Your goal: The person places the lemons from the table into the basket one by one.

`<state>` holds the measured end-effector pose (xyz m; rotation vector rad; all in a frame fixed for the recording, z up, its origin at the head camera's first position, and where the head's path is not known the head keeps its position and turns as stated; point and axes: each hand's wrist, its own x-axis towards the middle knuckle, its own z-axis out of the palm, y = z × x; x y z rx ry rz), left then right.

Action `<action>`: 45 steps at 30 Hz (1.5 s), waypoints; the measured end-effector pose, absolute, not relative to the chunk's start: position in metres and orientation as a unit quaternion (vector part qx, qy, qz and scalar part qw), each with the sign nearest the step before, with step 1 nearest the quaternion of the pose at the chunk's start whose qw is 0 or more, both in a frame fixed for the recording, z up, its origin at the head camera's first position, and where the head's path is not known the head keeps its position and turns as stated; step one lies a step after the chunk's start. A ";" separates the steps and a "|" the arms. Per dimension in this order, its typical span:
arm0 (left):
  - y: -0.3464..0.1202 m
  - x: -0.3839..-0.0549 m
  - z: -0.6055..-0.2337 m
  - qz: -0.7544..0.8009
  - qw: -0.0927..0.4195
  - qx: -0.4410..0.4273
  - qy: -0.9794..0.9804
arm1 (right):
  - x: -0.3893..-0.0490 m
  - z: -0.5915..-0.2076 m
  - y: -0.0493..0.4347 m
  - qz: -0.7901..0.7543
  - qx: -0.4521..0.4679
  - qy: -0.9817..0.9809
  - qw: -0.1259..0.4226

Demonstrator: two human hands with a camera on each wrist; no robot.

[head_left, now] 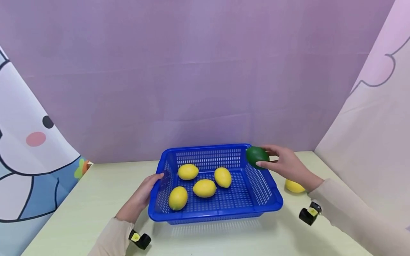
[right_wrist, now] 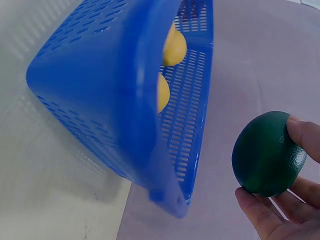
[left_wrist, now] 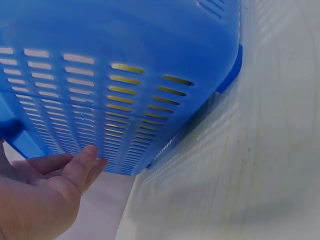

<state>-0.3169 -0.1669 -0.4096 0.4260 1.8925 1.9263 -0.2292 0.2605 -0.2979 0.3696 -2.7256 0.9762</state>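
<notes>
A blue plastic basket (head_left: 221, 214) with slotted walls stands at the middle of the table, several yellow lemons (head_left: 204, 188) lying in it. My left hand (head_left: 146, 190) grips its left side, the thumb over the rim and the fingers against the outer wall (left_wrist: 65, 117). Between thumb and fingertips, my right hand (head_left: 288, 163) holds a smooth, dark green oval fruit (right_wrist: 267, 152). In the head view this fruit overlaps the basket's back right corner; in the right wrist view it appears apart from the rim.
Another lemon (head_left: 294, 186) lies on the pale table (head_left: 105, 192) right of the basket, partly hidden by my right wrist. A purple cloth wall (head_left: 205, 78) rises close behind the basket, with printed cloth panels (head_left: 29, 149) at the sides.
</notes>
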 end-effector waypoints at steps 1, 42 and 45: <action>-0.167 -0.317 -0.409 0.689 0.202 0.150 0.680 | -0.231 -0.296 0.258 0.331 0.127 -0.929 0.106; -0.170 -0.314 -0.408 0.687 0.201 0.138 0.684 | -0.315 -0.303 0.168 0.394 0.161 -0.905 0.012; -0.170 -0.313 -0.407 0.687 0.200 0.139 0.685 | -0.320 -0.307 0.164 0.398 0.163 -0.903 0.006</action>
